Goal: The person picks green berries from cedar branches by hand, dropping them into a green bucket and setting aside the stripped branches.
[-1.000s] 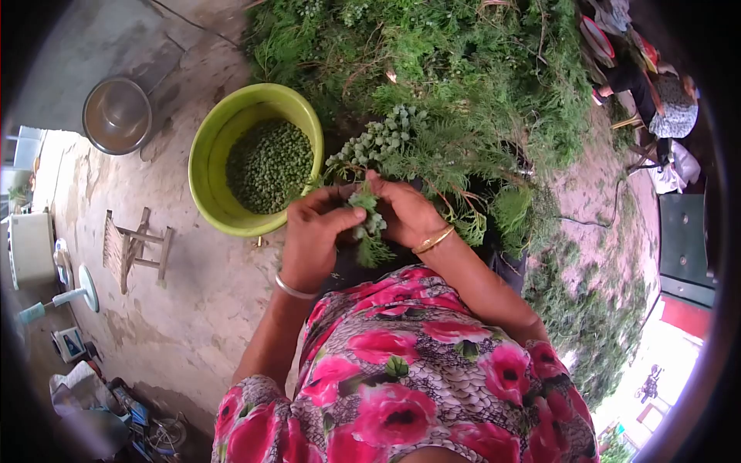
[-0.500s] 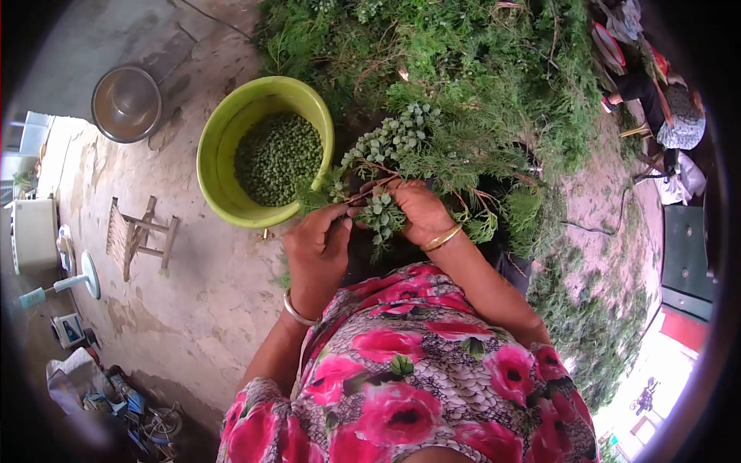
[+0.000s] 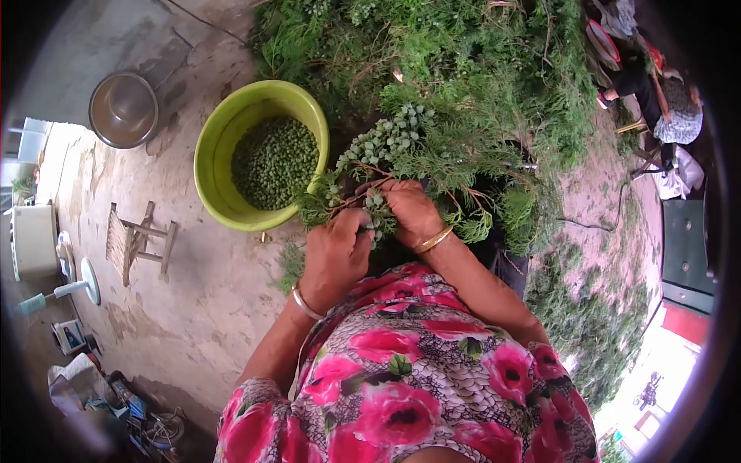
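Left hand (image 3: 337,248) curled close beside the right hand (image 3: 414,212), both forearms (image 3: 490,284) angled inward

Soft daylight, white glare at lower right and far left, fisheye-bowed edges, black corners.

We note a metal basin (image 3: 123,110) on the concrete floor (image 3: 193,309), toward the upper left. Below it we record a wooden stool (image 3: 119,245) with a woven seat; left of that, a white box-like unit (image 3: 33,243). At far right we observe part of another person (image 3: 681,104), a white bag (image 3: 681,176) and a dark green panel (image 3: 685,243).
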{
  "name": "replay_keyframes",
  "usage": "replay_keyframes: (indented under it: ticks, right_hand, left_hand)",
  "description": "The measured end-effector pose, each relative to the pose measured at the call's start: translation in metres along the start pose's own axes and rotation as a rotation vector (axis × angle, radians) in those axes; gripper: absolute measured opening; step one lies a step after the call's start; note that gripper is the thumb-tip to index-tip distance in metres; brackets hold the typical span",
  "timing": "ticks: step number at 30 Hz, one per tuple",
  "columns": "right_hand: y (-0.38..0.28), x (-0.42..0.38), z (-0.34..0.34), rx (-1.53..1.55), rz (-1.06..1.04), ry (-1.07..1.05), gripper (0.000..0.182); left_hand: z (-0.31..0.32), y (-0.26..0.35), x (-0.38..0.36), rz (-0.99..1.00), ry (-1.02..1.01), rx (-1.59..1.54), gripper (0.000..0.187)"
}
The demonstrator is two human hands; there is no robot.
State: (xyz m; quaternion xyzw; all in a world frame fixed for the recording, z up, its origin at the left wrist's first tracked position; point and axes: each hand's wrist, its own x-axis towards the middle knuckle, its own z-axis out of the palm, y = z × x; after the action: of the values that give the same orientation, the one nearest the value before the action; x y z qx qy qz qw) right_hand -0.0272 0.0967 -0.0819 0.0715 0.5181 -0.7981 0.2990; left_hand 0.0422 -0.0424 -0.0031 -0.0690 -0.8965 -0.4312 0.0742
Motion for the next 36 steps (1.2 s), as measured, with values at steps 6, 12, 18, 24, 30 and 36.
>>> replay_keyframes:
  ticks: [6, 12, 18, 24, 30, 36]
  right_hand:
    - [0.024, 0.013, -0.026, -1.019, -0.674, -0.008, 0.014]
    - [0.014, 0.007, -0.010, -0.610, -0.346, -0.015, 0.017]
    - [-0.010, -0.008, 0.008, -0.111, -0.204, -0.043, 0.014]
    - [-0.022, -0.015, 0.017, -0.010, -0.040, 0.032, 0.011]
    - [-0.018, -0.012, 0.011, -0.034, 0.006, 0.036, 0.010]
    - [-0.010, -0.009, 0.006, -0.205, -0.290, 0.010, 0.011]
  left_hand:
    - [-0.032, 0.023, -0.011, -0.283, -0.205, -0.450, 0.011]
    - [-0.035, 0.023, 0.023, -0.531, 0.035, -1.105, 0.011]
    - [-0.010, -0.013, 0.044, -0.095, -0.092, 0.068, 0.020]
    - [-0.010, -0.017, 0.039, -0.208, -0.209, -0.281, 0.018]
    - [-0.010, -0.018, 0.042, -0.121, -0.308, -0.315, 0.015]
    - [-0.024, -0.005, 0.031, -0.341, -0.335, -0.493, 0.008]
